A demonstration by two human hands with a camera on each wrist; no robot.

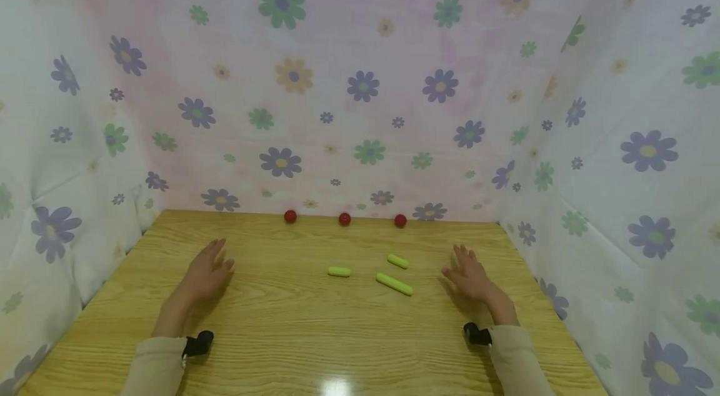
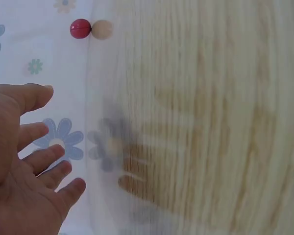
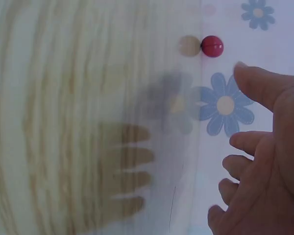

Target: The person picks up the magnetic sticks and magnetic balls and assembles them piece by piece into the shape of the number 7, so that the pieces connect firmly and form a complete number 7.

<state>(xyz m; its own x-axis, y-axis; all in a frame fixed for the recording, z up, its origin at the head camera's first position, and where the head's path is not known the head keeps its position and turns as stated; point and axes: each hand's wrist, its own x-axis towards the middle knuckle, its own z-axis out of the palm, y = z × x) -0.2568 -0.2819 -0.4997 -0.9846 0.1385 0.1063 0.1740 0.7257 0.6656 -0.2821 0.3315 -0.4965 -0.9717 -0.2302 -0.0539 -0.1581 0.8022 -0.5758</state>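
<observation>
My left hand (image 1: pixel 205 274) hovers over the left part of the wooden table, fingers loosely extended and holding nothing. On the other side my right hand (image 1: pixel 469 277) is held in a similar way, also with nothing in it. Between the hands lie three yellow-green sticks: a short one (image 1: pixel 339 272) to the left, another short one (image 1: pixel 397 261) farther back, and a longer one (image 1: pixel 394 284) nearer to me. The right hand is closer to the sticks than the left. In each wrist view the palm and spread fingers show, with a red ball (image 2: pixel 80 29) beyond the left thumb.
Three red balls stand in a row along the table's back edge: a left one (image 1: pixel 290 217), a middle one (image 1: pixel 345 219) and a right one (image 1: pixel 400 221). Flower-patterned cloth (image 1: pixel 326 133) hangs behind the wooden table (image 1: pixel 292 333) and on both sides.
</observation>
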